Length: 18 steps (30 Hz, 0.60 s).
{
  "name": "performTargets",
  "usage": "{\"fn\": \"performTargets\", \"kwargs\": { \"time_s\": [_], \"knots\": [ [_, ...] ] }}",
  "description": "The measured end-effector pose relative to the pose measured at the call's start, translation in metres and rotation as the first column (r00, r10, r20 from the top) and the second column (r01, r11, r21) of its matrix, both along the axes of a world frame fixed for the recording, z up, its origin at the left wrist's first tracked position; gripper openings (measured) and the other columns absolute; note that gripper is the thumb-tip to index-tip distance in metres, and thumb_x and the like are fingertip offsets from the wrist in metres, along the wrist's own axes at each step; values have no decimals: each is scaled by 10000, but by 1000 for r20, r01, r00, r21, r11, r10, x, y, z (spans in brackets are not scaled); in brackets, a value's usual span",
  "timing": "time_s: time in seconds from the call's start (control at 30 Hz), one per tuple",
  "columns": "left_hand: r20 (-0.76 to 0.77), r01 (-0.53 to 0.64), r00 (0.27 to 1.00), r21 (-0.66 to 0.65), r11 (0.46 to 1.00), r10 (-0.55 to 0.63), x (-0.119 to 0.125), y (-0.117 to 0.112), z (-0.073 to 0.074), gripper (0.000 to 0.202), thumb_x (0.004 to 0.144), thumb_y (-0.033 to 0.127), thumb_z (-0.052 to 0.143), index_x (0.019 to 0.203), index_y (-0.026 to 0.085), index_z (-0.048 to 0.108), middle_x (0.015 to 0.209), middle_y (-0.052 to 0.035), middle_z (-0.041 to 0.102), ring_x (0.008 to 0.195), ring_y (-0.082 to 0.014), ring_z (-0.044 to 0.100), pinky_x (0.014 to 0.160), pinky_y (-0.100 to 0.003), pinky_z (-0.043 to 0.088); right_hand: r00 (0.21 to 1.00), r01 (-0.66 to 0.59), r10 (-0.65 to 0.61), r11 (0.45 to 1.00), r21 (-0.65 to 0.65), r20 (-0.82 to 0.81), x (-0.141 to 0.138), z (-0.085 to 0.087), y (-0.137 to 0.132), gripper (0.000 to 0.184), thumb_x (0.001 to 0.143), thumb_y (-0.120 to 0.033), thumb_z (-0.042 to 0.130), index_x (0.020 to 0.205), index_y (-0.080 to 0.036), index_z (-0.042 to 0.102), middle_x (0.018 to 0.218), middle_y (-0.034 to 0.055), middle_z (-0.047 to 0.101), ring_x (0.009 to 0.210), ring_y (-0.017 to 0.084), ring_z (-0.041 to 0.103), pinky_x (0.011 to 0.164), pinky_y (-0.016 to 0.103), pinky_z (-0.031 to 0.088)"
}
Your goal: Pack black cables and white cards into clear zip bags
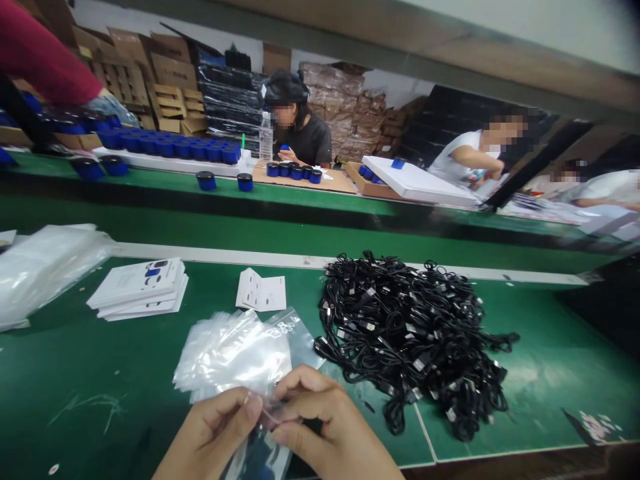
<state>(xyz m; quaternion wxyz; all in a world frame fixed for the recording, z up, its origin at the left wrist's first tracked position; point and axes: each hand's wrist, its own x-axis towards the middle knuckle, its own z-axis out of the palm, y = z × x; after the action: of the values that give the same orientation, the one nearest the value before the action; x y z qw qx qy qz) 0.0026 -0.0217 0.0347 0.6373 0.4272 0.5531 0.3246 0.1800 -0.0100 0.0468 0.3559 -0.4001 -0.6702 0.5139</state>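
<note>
My left hand (215,430) and my right hand (323,423) meet at the bottom centre, both pinching the top edge of a clear plastic zip bag (257,457). The bag hangs below my fingers; dark shapes show through it, but I cannot make out what they are. Just beyond my hands lies a fanned stack of clear zip bags (233,353). A large heap of coiled black USB cables (400,333) sits to the right. Behind the bags stands a small folded leaflet stack (261,291), and a bigger pile of printed leaflets (140,287) lies to the left.
More clear plastic bags (45,267) lie at the far left. A raised green ledge (300,207) crosses beyond the table, carrying rows of blue jars with black lids (175,145) and a white box lid (420,180). Several people work behind it. Small scraps (597,427) lie front right.
</note>
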Motion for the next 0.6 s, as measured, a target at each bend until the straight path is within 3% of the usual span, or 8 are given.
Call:
{"fn": "performTargets", "kwargs": {
  "time_s": [0.13,0.23,0.4,0.47,0.6],
  "knots": [
    [-120,-67,990,92,994,78,2,0,1,402,759,567,586,618,192,624,614,36,528,608,-128,460,567,-197,388,993,106,-108,993,43,46,4,-1,0,51,762,-126,711,763,-177,711,864,21,622,814,148,622,739,233,456],
    [-163,-113,976,182,977,143,7,-1,6,356,746,533,607,603,207,623,601,48,506,597,-122,454,564,-187,372,993,96,-99,994,54,61,5,-1,1,107,822,-128,629,781,-192,703,850,18,632,812,147,621,741,237,456],
    [-196,-195,951,212,957,238,11,0,10,327,743,549,590,657,234,611,624,52,577,609,-135,521,571,-178,402,953,301,-303,949,-95,-12,-1,-14,1,144,796,-193,617,939,-190,637,748,-1,634,719,161,602,690,260,453],
    [-208,-202,947,215,956,247,11,1,9,336,745,559,582,657,235,604,609,54,572,590,-133,513,556,-179,405,946,320,-324,937,-142,-4,-5,-19,0,83,806,-252,602,848,-181,618,702,-5,607,678,157,571,644,253,430],
    [-206,-216,944,200,956,256,7,1,2,332,764,567,565,698,243,596,634,55,571,634,-141,519,587,-175,420,950,306,-312,943,-131,-28,-8,-22,1,247,866,-344,523,679,-185,540,659,-17,513,651,143,491,616,246,375]
  ]
}}
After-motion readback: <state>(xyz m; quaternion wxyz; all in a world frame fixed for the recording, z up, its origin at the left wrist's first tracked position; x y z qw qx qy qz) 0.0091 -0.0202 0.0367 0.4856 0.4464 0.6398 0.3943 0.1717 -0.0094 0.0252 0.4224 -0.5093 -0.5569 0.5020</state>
